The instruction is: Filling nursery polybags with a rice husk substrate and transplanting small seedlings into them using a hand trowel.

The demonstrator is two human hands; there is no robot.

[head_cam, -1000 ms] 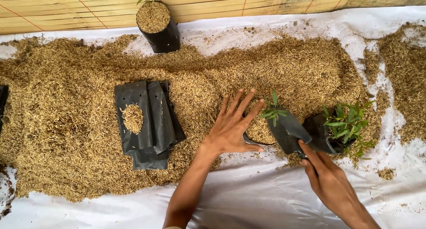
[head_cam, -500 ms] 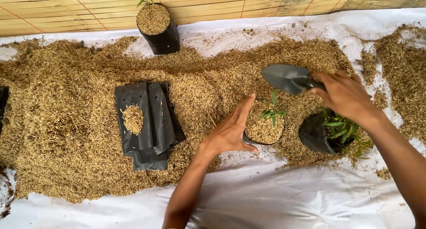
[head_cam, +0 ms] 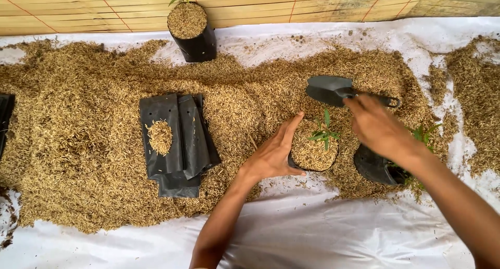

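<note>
Cupping the small husk-filled grow bag [head_cam: 313, 153] near the front edge of the white sheet [head_cam: 312, 232], left hand [head_cam: 273, 155] spread, thumb and fingers around the bag's left side. Green seedling [head_cam: 324, 133] upright in it. Right hand [head_cam: 379, 128] just beyond, curled over the dark trowel [head_cam: 333, 89] handle; how firmly it grips, cannot tell. Tipped black bag with seedling [head_cam: 377, 167] beside it at right. Flat black bags [head_cam: 177, 141] on the husk pile [head_cam: 78, 133], left of centre. Filled bag [head_cam: 191, 32] at far edge.
</note>
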